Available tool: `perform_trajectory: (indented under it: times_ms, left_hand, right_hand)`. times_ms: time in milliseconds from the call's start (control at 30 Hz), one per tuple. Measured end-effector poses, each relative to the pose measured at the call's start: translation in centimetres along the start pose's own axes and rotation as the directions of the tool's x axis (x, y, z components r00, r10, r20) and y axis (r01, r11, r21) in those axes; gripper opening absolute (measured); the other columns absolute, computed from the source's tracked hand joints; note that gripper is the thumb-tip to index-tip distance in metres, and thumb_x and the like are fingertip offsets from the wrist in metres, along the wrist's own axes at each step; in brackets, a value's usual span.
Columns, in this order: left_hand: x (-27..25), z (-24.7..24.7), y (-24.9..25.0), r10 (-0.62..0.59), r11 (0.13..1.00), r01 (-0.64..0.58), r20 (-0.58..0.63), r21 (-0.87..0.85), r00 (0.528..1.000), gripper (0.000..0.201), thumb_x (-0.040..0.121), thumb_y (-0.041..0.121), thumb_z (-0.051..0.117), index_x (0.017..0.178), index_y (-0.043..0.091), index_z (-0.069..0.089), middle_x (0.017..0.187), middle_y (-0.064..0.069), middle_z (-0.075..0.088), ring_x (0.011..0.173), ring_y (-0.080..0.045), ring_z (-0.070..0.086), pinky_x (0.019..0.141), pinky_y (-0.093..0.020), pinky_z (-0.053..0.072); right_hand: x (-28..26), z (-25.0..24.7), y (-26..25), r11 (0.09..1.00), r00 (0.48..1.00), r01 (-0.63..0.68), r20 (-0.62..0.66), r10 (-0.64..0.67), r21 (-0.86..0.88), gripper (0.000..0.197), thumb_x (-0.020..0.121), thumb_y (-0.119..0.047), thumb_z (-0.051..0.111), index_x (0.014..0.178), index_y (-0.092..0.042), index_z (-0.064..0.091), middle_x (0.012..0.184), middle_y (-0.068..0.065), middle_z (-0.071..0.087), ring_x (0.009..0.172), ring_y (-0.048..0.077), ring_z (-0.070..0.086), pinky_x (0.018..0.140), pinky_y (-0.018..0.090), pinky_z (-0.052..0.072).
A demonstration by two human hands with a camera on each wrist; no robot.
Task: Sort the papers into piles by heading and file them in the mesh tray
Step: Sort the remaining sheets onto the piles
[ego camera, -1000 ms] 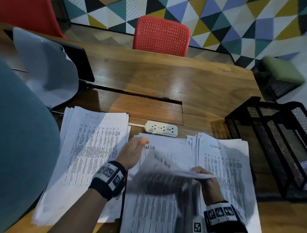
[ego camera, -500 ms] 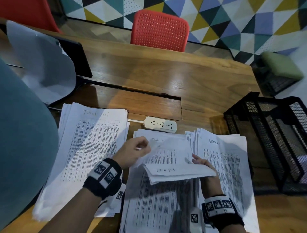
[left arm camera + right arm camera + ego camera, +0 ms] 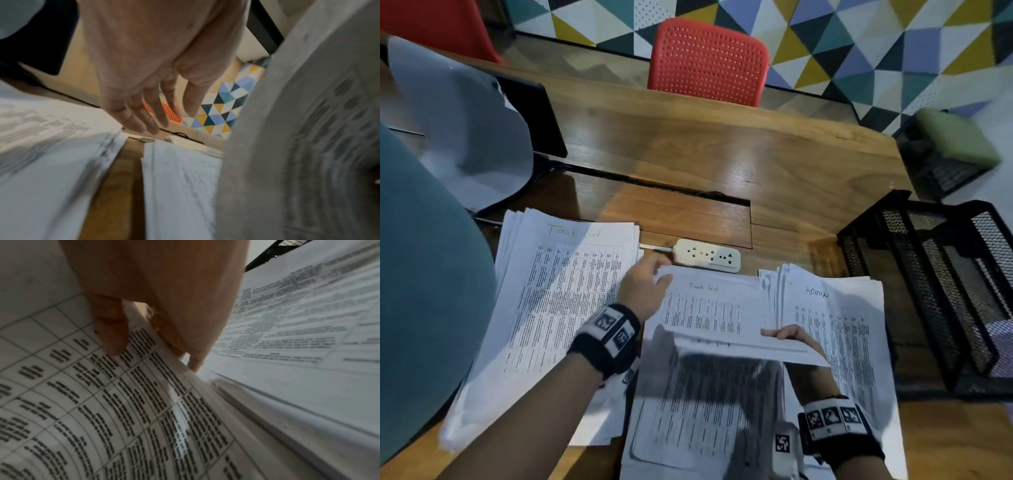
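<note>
A "Task list" pile point(image 3: 558, 301) lies at the counter's point(image 3: 722, 164) left. The left hand point(image 3: 642, 291), fingers point(image 3: 144, 116) straight and empty, hovers beside it. The right hand point(image 3: 796, 339) pinches lifted sheets point(image 3: 717, 315) above the middle pile point(image 3: 702, 411). Right: "Admin" pile point(image 3: 849, 335), then mesh tray point(image 3: 935, 284).

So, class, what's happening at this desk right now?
A person is sorting printed papers by heading. The right hand pinches the edge of a lifted sheet headed "Task List" above the middle pile, while the left hand touches its far left corner, fingers relaxed. A Task List pile lies on the left and an Admin pile on the right. The mesh tray stands beside it.
</note>
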State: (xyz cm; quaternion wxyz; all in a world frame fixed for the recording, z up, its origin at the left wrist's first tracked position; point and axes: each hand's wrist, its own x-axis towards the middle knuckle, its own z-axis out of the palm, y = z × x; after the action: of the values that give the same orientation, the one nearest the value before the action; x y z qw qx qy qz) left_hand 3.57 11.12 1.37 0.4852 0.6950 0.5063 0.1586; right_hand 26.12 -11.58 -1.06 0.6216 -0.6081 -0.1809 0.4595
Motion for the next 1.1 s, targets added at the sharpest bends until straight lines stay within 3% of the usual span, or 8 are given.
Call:
perform_trajectory:
  times_ms: [133, 267, 367, 467, 700, 933, 1000, 1100]
  left_hand:
    - [2.2, 0.8, -0.3, 0.080, 0.912, -0.099, 0.063, 0.398, 0.995, 0.035, 0.092, 0.017, 0.064, 0.127, 0.019, 0.058, 0.129, -0.001, 0.062, 0.117, -0.022, 0.057, 0.102, -0.042, 0.048]
    - [2.0, 1.1, -0.2, 0.211, 0.791, -0.199, 0.047, 0.579, 0.976, 0.016, 0.093, 0.020, 0.062, 0.107, 0.021, 0.069, 0.119, 0.002, 0.062, 0.112, -0.021, 0.054, 0.097, -0.039, 0.044]
    - [1.5, 1.1, -0.8, 0.198, 0.811, -0.208, 0.077, 0.547, 0.977, 0.018, 0.090, 0.023, 0.067, 0.108, 0.019, 0.069, 0.116, 0.002, 0.062, 0.109, -0.019, 0.058, 0.095, -0.036, 0.047]
    - [1.1, 1.1, -1.5, 0.159, 0.870, -0.178, 0.081, 0.459, 0.984, 0.041, 0.086, 0.020, 0.073, 0.124, 0.016, 0.059, 0.121, -0.001, 0.061, 0.109, -0.019, 0.059, 0.096, -0.035, 0.050]
    - [0.7, 1.5, -2.1, 0.061, 0.891, -0.097, 0.095, 0.444, 0.994, 0.036, 0.083, 0.021, 0.076, 0.113, 0.014, 0.057, 0.112, -0.003, 0.061, 0.099, -0.019, 0.058, 0.091, -0.032, 0.051]
    - [0.4, 1.5, -1.6, 0.050, 0.929, -0.081, 0.095, 0.362, 0.994, 0.040, 0.089, 0.023, 0.071, 0.125, 0.011, 0.055, 0.118, -0.007, 0.061, 0.105, -0.022, 0.059, 0.093, -0.033, 0.048]
    - [-0.1, 1.5, -1.1, 0.094, 0.964, -0.096, 0.020, 0.249, 0.995, 0.030, 0.090, 0.015, 0.069, 0.118, 0.013, 0.059, 0.102, -0.005, 0.065, 0.093, -0.021, 0.063, 0.086, -0.033, 0.054]
    - [-1.1, 1.0, -0.7, 0.104, 0.994, -0.105, -0.049, -0.010, 0.993, 0.018, 0.083, 0.009, 0.076, 0.097, 0.014, 0.066, 0.074, 0.004, 0.058, 0.067, -0.009, 0.057, 0.066, -0.022, 0.051]
  right_hand:
    - [-0.6, 0.7, 0.4, 1.000, 0.996, -0.004, -0.089, 0.002, -0.018, 0.020, 0.083, 0.009, 0.053, 0.076, -0.004, 0.067, 0.070, 0.012, 0.069, 0.070, 0.026, 0.065, 0.067, 0.033, 0.053]
    - [-1.1, 0.6, 0.5, 0.997, 0.986, -0.072, -0.152, 0.075, 0.027, 0.025, 0.079, 0.024, 0.045, 0.073, 0.006, 0.062, 0.063, 0.010, 0.069, 0.068, 0.028, 0.063, 0.057, 0.024, 0.055]
    - [-1.0, 0.1, 1.0, 1.000, 0.997, 0.013, -0.077, -0.015, -0.020, 0.007, 0.076, -0.011, 0.070, 0.071, -0.006, 0.073, 0.077, 0.010, 0.072, 0.077, 0.028, 0.064, 0.073, 0.036, 0.054]
    - [-0.5, -0.6, 1.5, 0.998, 0.999, -0.053, -0.008, 0.053, 0.016, 0.046, 0.051, -0.057, 0.083, 0.059, -0.013, 0.073, 0.083, 0.005, 0.073, 0.078, 0.020, 0.067, 0.074, 0.028, 0.053]
    - [-0.9, -0.2, 1.4, 0.998, 0.996, -0.067, 0.050, 0.067, -0.001, 0.038, 0.054, -0.050, 0.081, 0.059, -0.013, 0.073, 0.098, 0.002, 0.075, 0.095, 0.017, 0.068, 0.087, 0.035, 0.049]
    - [-1.5, 1.7, 0.7, 0.991, 0.990, -0.129, -0.063, 0.126, -0.047, 0.056, 0.027, -0.058, 0.085, 0.050, -0.011, 0.066, 0.095, 0.003, 0.075, 0.088, 0.013, 0.070, 0.082, 0.028, 0.045]
    - [-1.7, 2.2, 0.8, 0.990, 0.987, -0.141, -0.086, 0.138, -0.030, 0.047, 0.040, -0.051, 0.088, 0.055, -0.011, 0.069, 0.094, 0.010, 0.071, 0.090, 0.012, 0.070, 0.093, 0.033, 0.044]
    - [-1.6, 2.1, 0.9, 0.990, 0.982, -0.130, -0.130, 0.137, 0.059, 0.010, 0.087, -0.002, 0.061, 0.080, -0.005, 0.066, 0.097, 0.034, 0.058, 0.098, 0.012, 0.069, 0.114, 0.047, 0.030]
